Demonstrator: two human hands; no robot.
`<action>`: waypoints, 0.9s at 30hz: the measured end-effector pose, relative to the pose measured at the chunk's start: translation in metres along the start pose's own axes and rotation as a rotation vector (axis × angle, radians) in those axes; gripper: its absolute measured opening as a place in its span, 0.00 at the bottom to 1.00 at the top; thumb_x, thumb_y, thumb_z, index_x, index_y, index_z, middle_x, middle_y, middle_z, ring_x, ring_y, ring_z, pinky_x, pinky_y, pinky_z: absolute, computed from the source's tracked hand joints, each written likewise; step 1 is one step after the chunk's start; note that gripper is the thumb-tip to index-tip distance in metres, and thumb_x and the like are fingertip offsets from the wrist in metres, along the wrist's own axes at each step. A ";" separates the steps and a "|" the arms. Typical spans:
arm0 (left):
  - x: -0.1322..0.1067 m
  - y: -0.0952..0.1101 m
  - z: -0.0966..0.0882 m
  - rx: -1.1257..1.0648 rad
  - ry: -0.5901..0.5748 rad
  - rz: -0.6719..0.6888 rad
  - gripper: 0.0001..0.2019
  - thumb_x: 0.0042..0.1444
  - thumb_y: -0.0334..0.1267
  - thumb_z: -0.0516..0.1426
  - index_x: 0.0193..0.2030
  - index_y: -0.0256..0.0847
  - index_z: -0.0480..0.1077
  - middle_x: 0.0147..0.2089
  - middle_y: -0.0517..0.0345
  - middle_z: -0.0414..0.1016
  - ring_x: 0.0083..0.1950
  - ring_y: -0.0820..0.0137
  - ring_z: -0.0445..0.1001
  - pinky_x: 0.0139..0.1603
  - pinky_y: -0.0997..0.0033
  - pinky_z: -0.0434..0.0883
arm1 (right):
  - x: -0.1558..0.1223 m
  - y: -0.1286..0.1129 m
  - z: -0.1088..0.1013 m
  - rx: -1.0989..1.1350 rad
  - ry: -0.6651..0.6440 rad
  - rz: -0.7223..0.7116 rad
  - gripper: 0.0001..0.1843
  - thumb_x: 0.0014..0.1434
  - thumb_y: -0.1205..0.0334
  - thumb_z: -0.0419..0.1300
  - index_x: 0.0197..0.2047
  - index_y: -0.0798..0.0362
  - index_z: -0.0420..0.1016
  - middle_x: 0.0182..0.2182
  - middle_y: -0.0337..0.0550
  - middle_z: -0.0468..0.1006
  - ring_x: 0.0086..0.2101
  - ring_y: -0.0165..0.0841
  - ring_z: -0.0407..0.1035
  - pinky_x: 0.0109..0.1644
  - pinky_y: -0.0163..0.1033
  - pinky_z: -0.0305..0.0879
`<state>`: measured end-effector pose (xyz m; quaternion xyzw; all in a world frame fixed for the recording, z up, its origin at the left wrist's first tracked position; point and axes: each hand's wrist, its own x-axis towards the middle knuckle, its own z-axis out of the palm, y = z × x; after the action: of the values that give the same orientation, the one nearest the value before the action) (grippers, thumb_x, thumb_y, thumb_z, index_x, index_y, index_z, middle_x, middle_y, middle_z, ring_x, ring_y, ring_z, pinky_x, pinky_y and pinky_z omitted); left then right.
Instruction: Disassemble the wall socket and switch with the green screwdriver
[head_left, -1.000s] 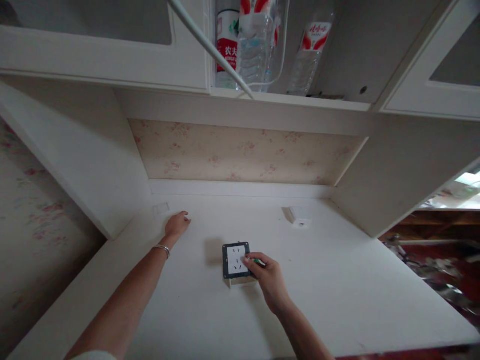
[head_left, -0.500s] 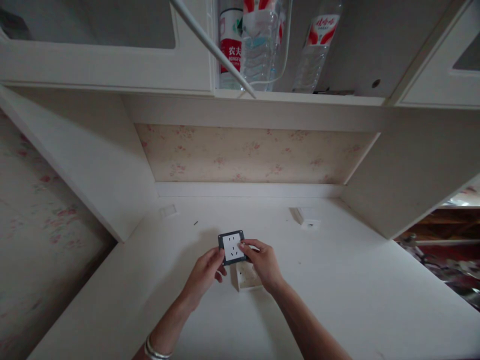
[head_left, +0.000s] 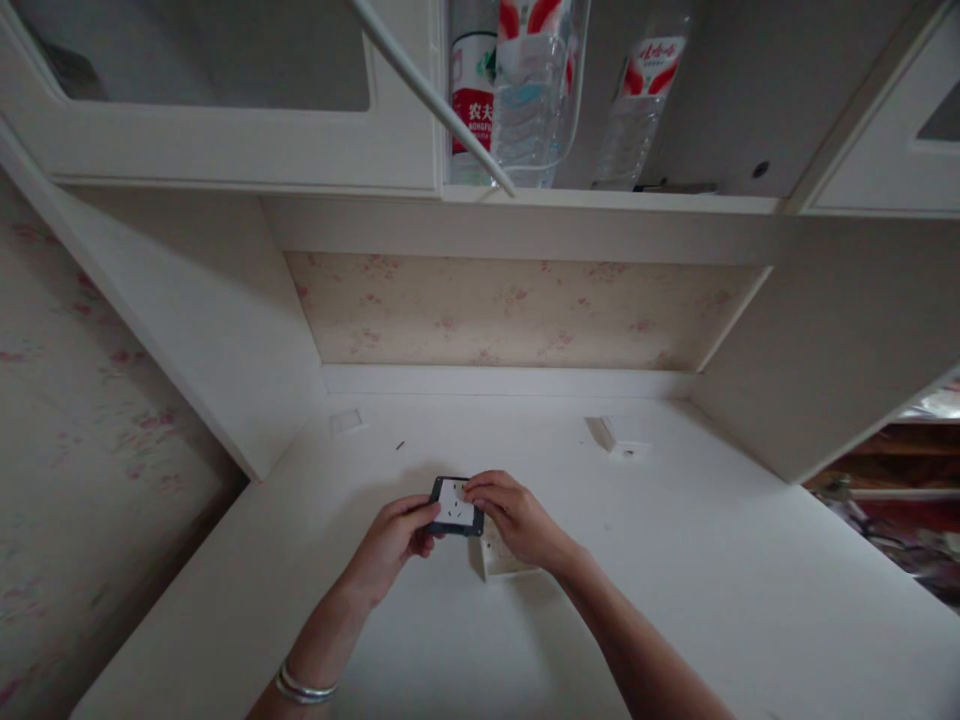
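A wall socket (head_left: 452, 507) with a white face and a dark frame is held up over the white surface, tilted. My left hand (head_left: 388, 540) grips its left edge, thumb on the face and the other fingers underneath. My right hand (head_left: 521, 518) is closed at the socket's upper right, fingertips bunched against the face and edge. Whether something small is pinched in those fingertips cannot be seen. Below, an open white mounting box (head_left: 506, 566) rests on the surface, partly covered by the socket and my right hand.
On the white desktop (head_left: 675, 570) lie a small white box (head_left: 626, 437), a pale square plate (head_left: 347, 421) and a tiny dark piece (head_left: 400, 445). Overhead, a white cable (head_left: 427, 92) hangs before a shelf with plastic bottles (head_left: 529, 110). Side panels (head_left: 195, 310) flank the space.
The socket has moved slightly left and down and tipped flatter. My right hand has shifted from its right edge to further over its face, fingers bunched. The view has shifted a little.
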<state>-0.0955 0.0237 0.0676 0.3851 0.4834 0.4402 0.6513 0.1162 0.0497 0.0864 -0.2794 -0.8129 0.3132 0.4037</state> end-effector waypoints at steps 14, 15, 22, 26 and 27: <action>0.023 -0.008 -0.060 -0.194 0.338 0.047 0.08 0.51 0.32 0.63 0.39 0.34 0.75 0.32 0.51 0.78 0.26 0.75 0.73 0.29 0.77 0.72 | 0.045 0.050 0.054 -0.290 0.112 0.506 0.11 0.61 0.58 0.56 0.39 0.49 0.79 0.35 0.39 0.80 0.33 0.30 0.73 0.40 0.32 0.67; 0.027 -0.010 -0.070 -0.185 0.372 0.052 0.07 0.52 0.32 0.62 0.39 0.34 0.75 0.33 0.50 0.78 0.26 0.75 0.73 0.30 0.76 0.72 | 0.052 0.056 0.061 -0.303 0.064 0.511 0.10 0.60 0.59 0.57 0.38 0.48 0.80 0.34 0.38 0.81 0.34 0.30 0.74 0.41 0.32 0.66; 0.069 -0.007 -0.128 0.054 0.534 0.053 0.06 0.56 0.31 0.57 0.39 0.32 0.73 0.34 0.50 0.78 0.22 0.77 0.71 0.28 0.74 0.73 | 0.097 0.078 0.110 -0.509 -0.172 0.590 0.15 0.59 0.65 0.54 0.44 0.46 0.79 0.43 0.45 0.80 0.44 0.39 0.73 0.46 0.40 0.66; 0.101 -0.001 -0.142 0.204 0.584 0.028 0.06 0.58 0.33 0.57 0.40 0.34 0.72 0.32 0.55 0.77 0.22 0.78 0.71 0.29 0.75 0.73 | 0.115 0.079 0.120 -0.540 -0.272 0.553 0.19 0.57 0.67 0.54 0.49 0.44 0.76 0.47 0.44 0.78 0.47 0.40 0.71 0.48 0.42 0.65; 0.109 0.000 -0.144 0.250 0.593 0.019 0.06 0.58 0.33 0.57 0.40 0.34 0.72 0.31 0.56 0.76 0.22 0.78 0.71 0.28 0.75 0.73 | 0.117 0.078 0.119 -0.535 -0.288 0.540 0.21 0.56 0.67 0.55 0.52 0.43 0.75 0.48 0.43 0.77 0.47 0.40 0.71 0.49 0.42 0.65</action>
<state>-0.2192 0.1373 0.0016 0.3215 0.6989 0.4765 0.4256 -0.0282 0.1491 0.0289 -0.5316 -0.8112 0.2212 0.1018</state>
